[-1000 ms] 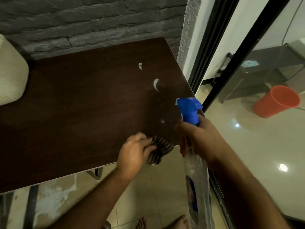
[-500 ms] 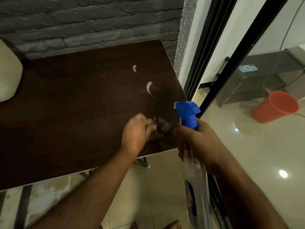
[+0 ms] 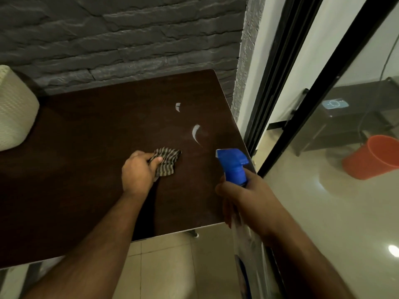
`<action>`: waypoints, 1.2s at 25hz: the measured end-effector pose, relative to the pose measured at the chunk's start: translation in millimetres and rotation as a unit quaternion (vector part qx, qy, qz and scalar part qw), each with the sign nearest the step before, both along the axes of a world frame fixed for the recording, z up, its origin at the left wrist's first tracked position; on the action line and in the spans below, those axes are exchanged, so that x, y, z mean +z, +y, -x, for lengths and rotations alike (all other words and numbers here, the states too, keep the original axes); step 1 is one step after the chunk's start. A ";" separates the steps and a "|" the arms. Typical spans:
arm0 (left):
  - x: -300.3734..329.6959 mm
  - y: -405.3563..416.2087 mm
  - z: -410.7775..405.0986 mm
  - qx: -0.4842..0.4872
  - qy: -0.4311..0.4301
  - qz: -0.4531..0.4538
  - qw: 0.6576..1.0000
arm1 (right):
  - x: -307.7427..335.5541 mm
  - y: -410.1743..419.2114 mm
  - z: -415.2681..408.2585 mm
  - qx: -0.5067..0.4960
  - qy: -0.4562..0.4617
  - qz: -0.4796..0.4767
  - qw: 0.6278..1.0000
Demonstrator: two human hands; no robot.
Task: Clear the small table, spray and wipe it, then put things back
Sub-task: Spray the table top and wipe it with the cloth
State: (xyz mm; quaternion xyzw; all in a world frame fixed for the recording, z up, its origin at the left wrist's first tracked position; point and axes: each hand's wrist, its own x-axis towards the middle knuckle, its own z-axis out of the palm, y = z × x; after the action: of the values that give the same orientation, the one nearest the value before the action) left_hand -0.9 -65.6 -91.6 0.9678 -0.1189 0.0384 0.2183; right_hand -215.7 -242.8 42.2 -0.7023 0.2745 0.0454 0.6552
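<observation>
We wipe the table (image 3: pixel 86 169): left hand (image 3: pixel 138 171) pinches the striped cloth (image 3: pixel 167 161) at frame centre. Press flat, sweeping overlapping passes toward the pale marks (image 3: pixel 195 133), possibly residue. Right hand (image 3: pixel 244 197) grips the spray bottle (image 3: pixel 234 166).

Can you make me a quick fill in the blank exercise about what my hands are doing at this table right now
1. The left hand presses a striped ____ onto the dark table.
2. The right hand grips a spray bottle whose trigger head is coloured ____.
3. Behind the glass on the right, the tilted bucket is coloured ____.
4. At the table's left edge sits a woven ____ basket.

Missing words: cloth; blue; orange; white
</observation>
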 end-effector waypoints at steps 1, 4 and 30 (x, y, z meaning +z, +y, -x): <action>-0.4 -1.2 -3.6 0.005 0.000 0.002 1.000 | -0.9 -1.0 -6.4 0.004 -0.004 0.008 1.000; 0.9 -8.7 -17.1 0.010 -0.005 -0.005 1.000 | -0.1 -2.0 -24.2 0.017 -0.006 0.006 1.000; -3.9 -114.8 -312.2 -0.022 -0.007 0.004 1.000 | 2.1 -70.7 -293.5 0.035 0.035 -0.016 0.999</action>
State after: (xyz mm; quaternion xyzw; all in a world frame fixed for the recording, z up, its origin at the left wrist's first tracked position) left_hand 311.2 -180.4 -95.5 0.9637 -0.1419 0.0409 0.2223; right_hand 77.9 -313.4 44.3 -0.6990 0.2717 0.0967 0.6544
